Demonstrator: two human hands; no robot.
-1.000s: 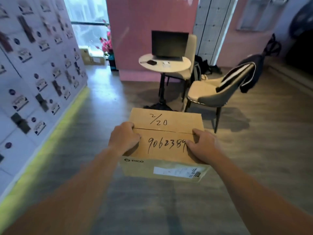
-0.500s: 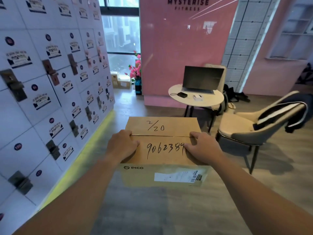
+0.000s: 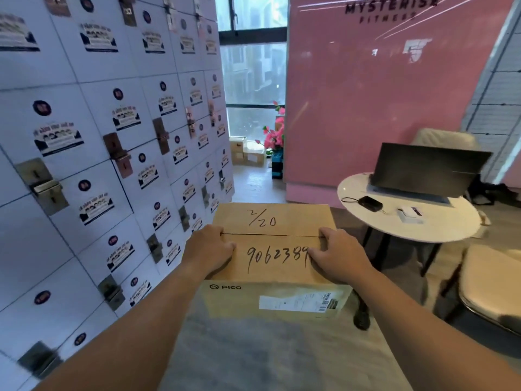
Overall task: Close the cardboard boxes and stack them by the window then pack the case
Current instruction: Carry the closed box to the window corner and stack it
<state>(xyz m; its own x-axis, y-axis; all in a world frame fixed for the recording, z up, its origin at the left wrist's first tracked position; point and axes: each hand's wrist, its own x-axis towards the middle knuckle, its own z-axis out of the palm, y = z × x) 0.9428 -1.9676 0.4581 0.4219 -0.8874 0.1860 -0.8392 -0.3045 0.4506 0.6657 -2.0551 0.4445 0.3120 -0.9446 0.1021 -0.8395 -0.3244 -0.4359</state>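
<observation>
Carrying a closed brown cardboard box (image 3: 270, 249) out in front of me, flaps shut with just the seam showing. My left hand (image 3: 210, 249) and right hand (image 3: 338, 256) are both curled over the side edges of the lid, gripping it. A few more tan cardboard boxes (image 3: 246, 152) already sit stacked by the tall window (image 3: 253, 74) down the aisle, so I'd say some stacking's done; this one isn't there yet, and the case isn't in sight. Lid has "2/20" and "9062389" in marker, the front says PICO beside a white shipping label (image 3: 298, 301). The pink wall (image 3: 380, 94) reads MYSTERISE FITNESS.
</observation>
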